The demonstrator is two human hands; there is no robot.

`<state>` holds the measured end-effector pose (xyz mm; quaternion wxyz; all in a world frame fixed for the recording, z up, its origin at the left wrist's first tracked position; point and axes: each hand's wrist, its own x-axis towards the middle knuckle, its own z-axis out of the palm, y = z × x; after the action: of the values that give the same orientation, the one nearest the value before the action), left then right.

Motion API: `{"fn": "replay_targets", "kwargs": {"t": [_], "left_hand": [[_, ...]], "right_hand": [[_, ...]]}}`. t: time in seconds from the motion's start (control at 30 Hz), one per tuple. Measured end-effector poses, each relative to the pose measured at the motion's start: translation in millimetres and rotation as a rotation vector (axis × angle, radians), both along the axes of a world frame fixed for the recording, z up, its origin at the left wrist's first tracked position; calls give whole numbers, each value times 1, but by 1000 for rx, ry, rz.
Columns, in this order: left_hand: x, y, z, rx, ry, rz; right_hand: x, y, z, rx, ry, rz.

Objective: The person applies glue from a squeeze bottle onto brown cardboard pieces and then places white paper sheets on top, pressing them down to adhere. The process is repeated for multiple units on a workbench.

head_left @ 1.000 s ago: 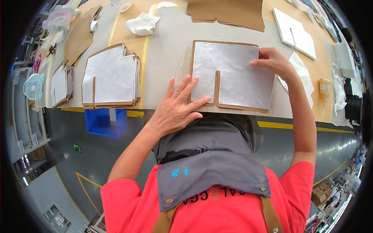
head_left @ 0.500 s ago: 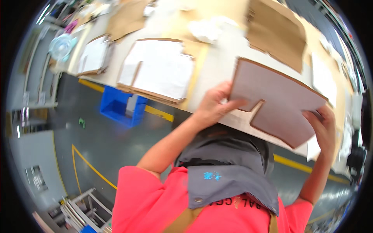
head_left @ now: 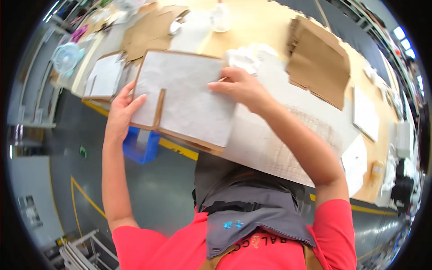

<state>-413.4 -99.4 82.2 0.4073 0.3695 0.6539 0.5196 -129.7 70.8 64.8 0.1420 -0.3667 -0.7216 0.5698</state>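
Observation:
A pale grey-white notched sheet [head_left: 193, 99] with brown edges lies between my hands, over the stack at the table's front left. Its narrow slot opens toward me. My left hand [head_left: 119, 112] grips the left edge, thumb on the pale face and fingers partly hidden behind it. At the upper right edge, my right hand [head_left: 243, 87] pinches the sheet with its thumb on top. Brown layers of the stack [head_left: 193, 142] show beneath the sheet's near edge; the rest of the stack is covered.
Left of the sheet is another white-faced stack [head_left: 103, 76]. Brown cut pieces [head_left: 150, 33] lie behind, and a brown pile [head_left: 319, 63] at back right. Crumpled white material [head_left: 245, 58], a white bottle [head_left: 220, 18] and white sheets [head_left: 355, 166] are also on the table. A blue bin [head_left: 141, 146] stands below.
Both hands have carried the notched sheet from the right of the table leftward over the left stack. The sheet has flattened from its tilted pose, and my right arm now reaches across the table.

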Motion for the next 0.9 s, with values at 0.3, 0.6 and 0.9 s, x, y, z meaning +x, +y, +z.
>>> {"fn": "replay_targets", "kwargs": {"t": [0.3,0.6,0.9], "left_hand": [[154,16,13,169,438,-496],[342,-5,88,761,-532,-1607],[385,-11,79,684,-804,-1705]], "right_hand": [[168,65,-54,977,-385,-345],[202,86,-82,1375,-752,-25],[210,100,-67,909,-387,-249]]}}
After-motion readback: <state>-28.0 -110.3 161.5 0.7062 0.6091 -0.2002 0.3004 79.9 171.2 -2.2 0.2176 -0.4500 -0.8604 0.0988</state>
